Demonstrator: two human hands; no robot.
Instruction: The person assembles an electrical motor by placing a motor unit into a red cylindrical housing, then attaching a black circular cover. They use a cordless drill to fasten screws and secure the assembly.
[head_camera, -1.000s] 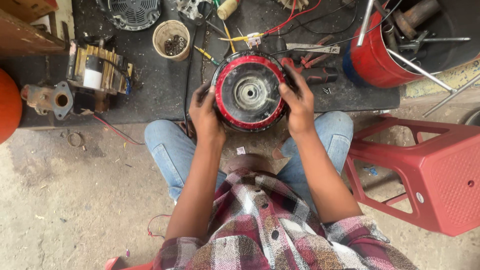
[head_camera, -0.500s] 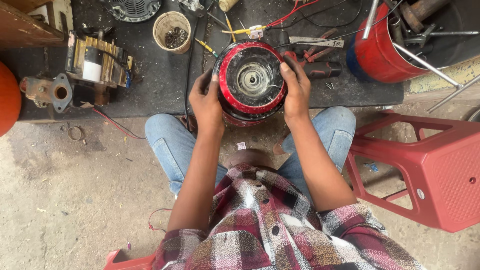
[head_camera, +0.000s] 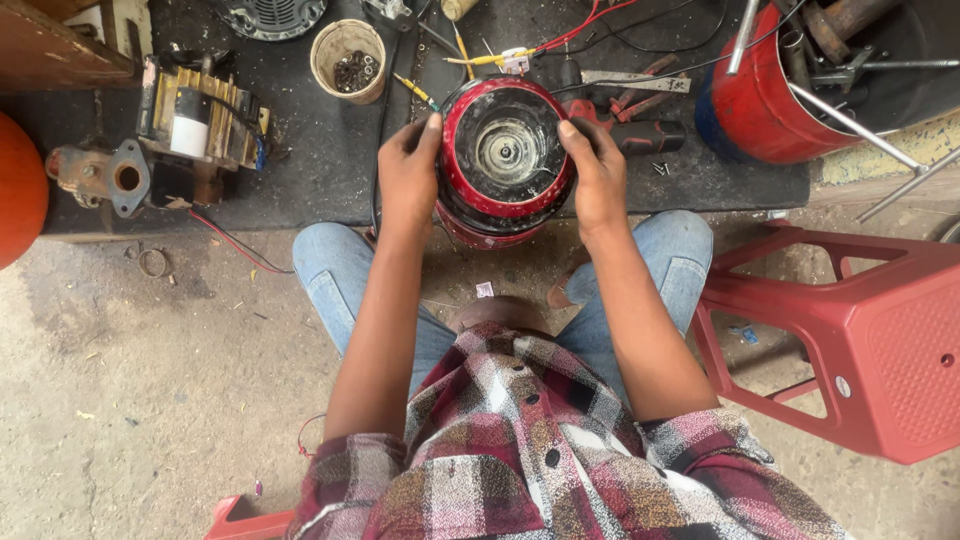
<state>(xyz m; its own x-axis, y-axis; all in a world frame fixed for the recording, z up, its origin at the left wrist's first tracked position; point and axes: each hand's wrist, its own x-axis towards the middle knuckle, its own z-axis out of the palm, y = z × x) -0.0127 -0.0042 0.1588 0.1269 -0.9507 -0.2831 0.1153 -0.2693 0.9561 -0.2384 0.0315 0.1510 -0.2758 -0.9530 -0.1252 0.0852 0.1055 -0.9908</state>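
Over a black mat (head_camera: 330, 180) on the floor, left hand (head_camera: 408, 172) and right hand (head_camera: 598, 178) clasp one round red-and-black motor housing (head_camera: 505, 160), fingers curled around its rim, beside one fibrous cup (head_camera: 348, 60) of metal bits.

Little here counts as a package, label, sign or screen. On the red plastic stool (head_camera: 850, 330) at the right of the frame, a small round pale sticker (head_camera: 843, 386) sits on the front face near the lower edge; its print is too small to tell. At the upper left of the frame, the old pump unit (head_camera: 190, 125) on the black mat carries a white, roughly cylindrical part (head_camera: 188, 135) that may bear a label; that cannot be told. No boxes, signs or screens show anywhere in the frame.
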